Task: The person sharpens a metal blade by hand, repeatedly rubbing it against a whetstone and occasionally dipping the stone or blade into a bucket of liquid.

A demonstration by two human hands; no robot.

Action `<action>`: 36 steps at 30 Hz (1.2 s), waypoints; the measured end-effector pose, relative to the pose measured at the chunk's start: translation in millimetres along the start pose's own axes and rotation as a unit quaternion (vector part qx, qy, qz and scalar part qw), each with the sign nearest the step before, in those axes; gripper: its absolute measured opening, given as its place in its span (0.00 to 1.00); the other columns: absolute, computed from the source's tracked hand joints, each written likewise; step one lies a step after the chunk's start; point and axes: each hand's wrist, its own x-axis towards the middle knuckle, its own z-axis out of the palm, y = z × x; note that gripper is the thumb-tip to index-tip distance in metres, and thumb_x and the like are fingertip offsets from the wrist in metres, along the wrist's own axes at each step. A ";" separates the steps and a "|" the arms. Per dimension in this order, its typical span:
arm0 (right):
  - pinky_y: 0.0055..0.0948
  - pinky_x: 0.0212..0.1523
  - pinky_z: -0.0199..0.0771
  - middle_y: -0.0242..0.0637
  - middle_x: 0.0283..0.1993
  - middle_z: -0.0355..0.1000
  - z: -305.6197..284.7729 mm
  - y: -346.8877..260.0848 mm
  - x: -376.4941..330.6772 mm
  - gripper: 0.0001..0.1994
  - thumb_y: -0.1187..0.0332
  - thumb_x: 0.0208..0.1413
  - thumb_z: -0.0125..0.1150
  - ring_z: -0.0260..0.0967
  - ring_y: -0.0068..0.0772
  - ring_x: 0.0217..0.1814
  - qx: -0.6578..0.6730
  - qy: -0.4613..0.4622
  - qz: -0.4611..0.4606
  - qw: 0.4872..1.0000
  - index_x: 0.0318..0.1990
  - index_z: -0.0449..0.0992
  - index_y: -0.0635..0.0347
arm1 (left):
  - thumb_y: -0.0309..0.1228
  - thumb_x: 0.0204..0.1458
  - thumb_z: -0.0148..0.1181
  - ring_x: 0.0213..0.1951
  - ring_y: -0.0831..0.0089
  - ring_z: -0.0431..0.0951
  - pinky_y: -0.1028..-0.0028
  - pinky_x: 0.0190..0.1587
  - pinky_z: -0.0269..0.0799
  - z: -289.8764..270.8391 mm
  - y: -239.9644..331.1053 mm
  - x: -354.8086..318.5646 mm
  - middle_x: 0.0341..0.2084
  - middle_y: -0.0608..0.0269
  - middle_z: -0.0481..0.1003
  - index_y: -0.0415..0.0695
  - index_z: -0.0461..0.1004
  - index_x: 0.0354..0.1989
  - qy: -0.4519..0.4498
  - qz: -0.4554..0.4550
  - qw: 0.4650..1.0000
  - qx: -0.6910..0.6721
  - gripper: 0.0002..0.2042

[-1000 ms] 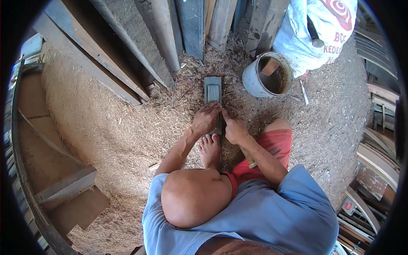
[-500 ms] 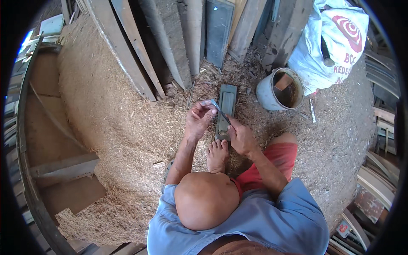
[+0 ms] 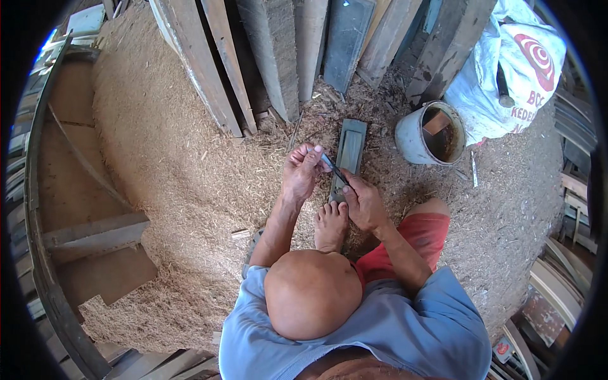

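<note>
Right hand (image 3: 364,202) gripping narrow dark blade (image 3: 335,170) – left hand (image 3: 301,172) curled at its pale tip, cannot tell if pinching; blade slanted above long grey-green block (image 3: 350,149) – bare foot (image 3: 331,228) at near end

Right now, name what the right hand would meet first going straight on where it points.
Probably the bare left hand, at the far end of the slim, dark, blade-like tool; depth is unclear.
</note>
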 end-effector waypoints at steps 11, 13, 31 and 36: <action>0.40 0.48 0.77 0.57 0.46 0.77 0.6 -13.7 -2.3 0.22 0.68 0.69 0.46 0.78 0.49 0.43 0.092 -0.027 0.075 0.993 0.67 0.67 0.69 | 0.23 0.63 0.61 0.36 0.75 0.80 0.73 0.43 0.78 -1.3 -10.8 -4.5 0.35 0.61 0.81 0.37 0.77 0.47 -0.023 0.087 0.996 -0.027 0.07; 0.36 0.42 0.78 0.49 0.37 0.78 1.8 -13.6 -3.5 0.22 0.69 0.69 0.46 0.77 0.37 0.35 0.115 -0.034 0.087 0.989 0.67 0.67 0.68 | 0.19 0.61 0.61 0.39 0.77 0.79 0.74 0.46 0.76 -3.5 -16.4 -2.3 0.39 0.62 0.81 0.37 0.75 0.54 -0.035 0.103 0.994 -0.029 0.13; 0.26 0.34 0.74 0.33 0.28 0.73 7.0 -22.8 -5.0 0.20 0.69 0.72 0.44 0.69 0.21 0.29 0.248 -0.066 0.091 0.962 0.67 0.69 0.63 | 0.19 0.61 0.61 0.48 0.75 0.80 0.72 0.54 0.76 -23.0 -32.2 -3.3 0.49 0.60 0.81 0.41 0.77 0.58 -0.091 0.118 0.987 -0.059 0.17; 0.27 0.33 0.74 0.33 0.29 0.74 7.3 -19.9 -5.8 0.18 0.69 0.72 0.44 0.70 0.21 0.29 0.226 -0.058 0.091 0.968 0.63 0.72 0.65 | 0.22 0.61 0.62 0.49 0.64 0.81 0.63 0.54 0.79 -14.7 -26.7 -4.6 0.48 0.56 0.80 0.43 0.76 0.59 -0.057 0.103 0.993 -0.031 0.17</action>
